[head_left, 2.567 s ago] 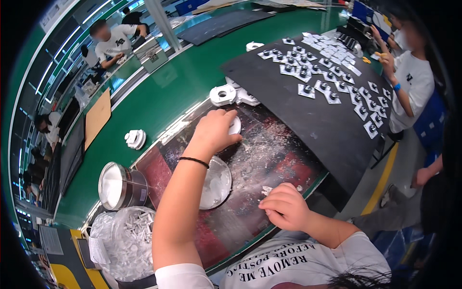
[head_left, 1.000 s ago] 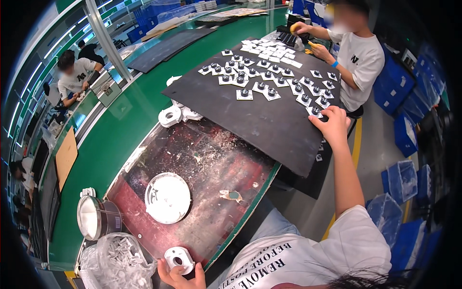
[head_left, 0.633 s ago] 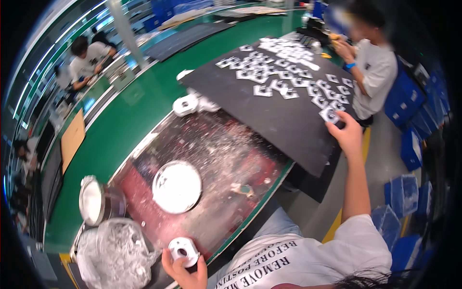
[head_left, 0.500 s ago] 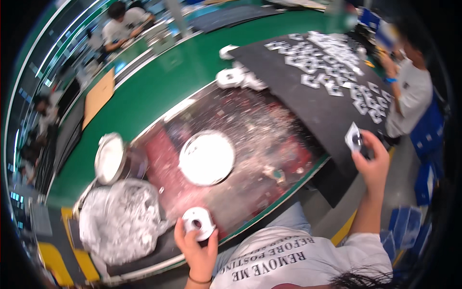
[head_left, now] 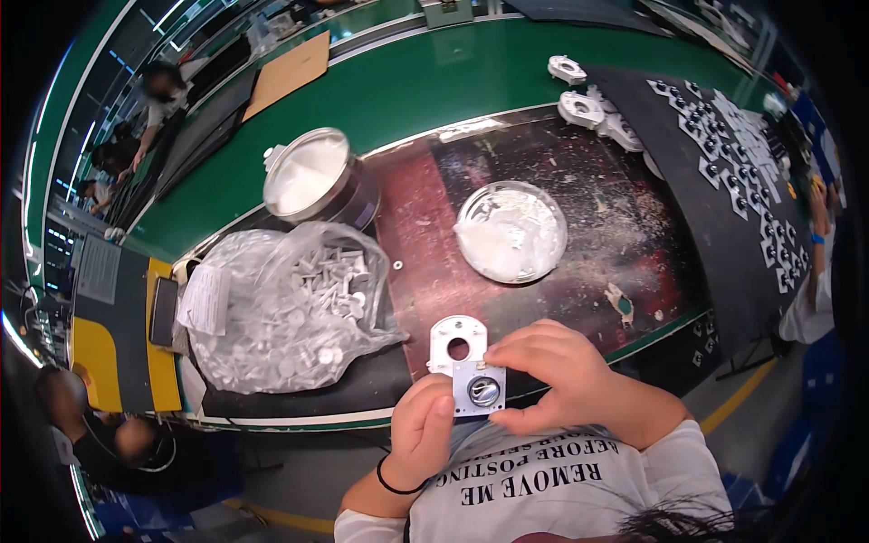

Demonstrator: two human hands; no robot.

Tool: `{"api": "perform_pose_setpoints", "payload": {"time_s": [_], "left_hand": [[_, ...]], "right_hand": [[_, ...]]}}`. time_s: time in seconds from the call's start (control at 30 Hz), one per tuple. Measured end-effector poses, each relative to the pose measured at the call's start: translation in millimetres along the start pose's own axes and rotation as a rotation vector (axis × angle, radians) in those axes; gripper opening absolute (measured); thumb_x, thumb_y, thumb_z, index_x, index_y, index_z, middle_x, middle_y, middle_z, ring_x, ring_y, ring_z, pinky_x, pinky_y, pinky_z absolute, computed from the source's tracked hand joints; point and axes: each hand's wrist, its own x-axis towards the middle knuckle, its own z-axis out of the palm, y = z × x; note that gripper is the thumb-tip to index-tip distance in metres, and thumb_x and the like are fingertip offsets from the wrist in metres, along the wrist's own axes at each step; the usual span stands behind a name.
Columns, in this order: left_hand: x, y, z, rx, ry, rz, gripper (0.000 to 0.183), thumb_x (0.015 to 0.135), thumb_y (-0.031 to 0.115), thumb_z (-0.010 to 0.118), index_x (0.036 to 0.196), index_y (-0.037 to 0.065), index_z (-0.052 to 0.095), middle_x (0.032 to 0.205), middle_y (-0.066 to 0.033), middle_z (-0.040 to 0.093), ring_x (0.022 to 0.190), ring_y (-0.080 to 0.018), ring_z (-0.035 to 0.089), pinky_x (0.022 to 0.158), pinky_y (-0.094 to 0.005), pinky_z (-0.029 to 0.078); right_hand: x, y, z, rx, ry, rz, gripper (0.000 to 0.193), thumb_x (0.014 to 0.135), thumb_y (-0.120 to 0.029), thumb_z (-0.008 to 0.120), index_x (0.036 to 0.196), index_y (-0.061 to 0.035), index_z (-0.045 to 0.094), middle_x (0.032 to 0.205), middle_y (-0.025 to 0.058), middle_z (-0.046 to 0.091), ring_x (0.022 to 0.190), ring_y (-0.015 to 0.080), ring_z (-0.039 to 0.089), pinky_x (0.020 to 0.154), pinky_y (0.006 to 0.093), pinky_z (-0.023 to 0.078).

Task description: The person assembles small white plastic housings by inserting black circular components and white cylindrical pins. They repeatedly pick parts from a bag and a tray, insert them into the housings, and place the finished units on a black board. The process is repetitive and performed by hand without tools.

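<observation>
In front of my body, my left hand (head_left: 422,423) grips a white plastic housing (head_left: 460,326) with a round hole through it; the fingers under it are partly hidden. A small pale square plate with a round glassy lens (head_left: 483,391) overlaps the housing's near part. My right hand (head_left: 557,373) pinches this lens plate at its right side, thumb near the lower corner and fingertips at the upper one. Whether the plate is seated on the housing or just held against it, I cannot tell.
A clear bag (head_left: 244,271) of white plastic pieces lies left, before a metal tub (head_left: 358,199). A round dish (head_left: 552,253) of small white pieces sits mid-table. More white housings (head_left: 579,109) rest beside a black mat (head_left: 670,172) bearing many lens plates. A co-worker's arm (head_left: 819,217) is far right.
My right hand has come in from the black mat on the right with the lens plate, bringing it to the housing. My left hand has moved right with the housing. The view has shifted.
</observation>
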Motion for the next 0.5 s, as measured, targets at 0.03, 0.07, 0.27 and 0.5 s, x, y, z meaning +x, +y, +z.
{"api": "perform_pose_setpoints", "payload": {"time_s": [0.03,0.07,0.27,0.5], "left_hand": [[-1,-1,-4,-0.009,-0.007,-0.033,0.023,0.095,0.011,0.041,0.091,-0.004,0.059,0.083,-0.0118,0.058,0.071,-0.018,0.053,0.066,-0.0289,0.042],[-1,-2,-6,-0.024,0.001,-0.059,0.023,0.095,0.01,0.041,0.09,-0.004,0.058,0.082,-0.011,0.058,0.07,-0.0174,0.052,0.065,-0.0287,0.042],[-1,-13,-10,-0.088,-0.02,-0.025,0.03,0.099,0.025,0.039,0.09,0.0,0.054,0.085,-0.0049,0.053,0.063,-0.0059,0.045,0.056,-0.0196,0.035],[4,-9,-9,0.025,-0.063,0.115,0.023,0.097,0.019,0.043,0.09,0.001,0.055,0.083,-0.0068,0.054,0.071,-0.0146,0.051,0.063,-0.0263,0.041]], "right_hand": [[2,1,3,0.007,0.002,0.003,0.052,0.062,-0.021,0.08,0.107,-0.0035,0.062,0.096,0.0118,0.064,0.089,0.0278,0.062,0.081,0.0358,0.048],[2,3,6,0.008,0.003,0.008,0.053,0.062,-0.021,0.08,0.108,-0.0037,0.061,0.097,0.012,0.064,0.089,0.0284,0.062,0.081,0.036,0.048],[-9,10,32,1.132,-0.063,0.486,0.067,0.077,-0.016,0.074,0.133,-0.0001,0.042,0.127,0.01,0.053,0.118,0.0187,0.048,0.098,0.0347,0.038],[-5,4,36,1.298,-0.118,0.541,0.069,0.071,-0.016,0.079,0.128,0.0018,0.047,0.128,0.014,0.051,0.12,0.0231,0.048,0.102,0.0367,0.036]]}}
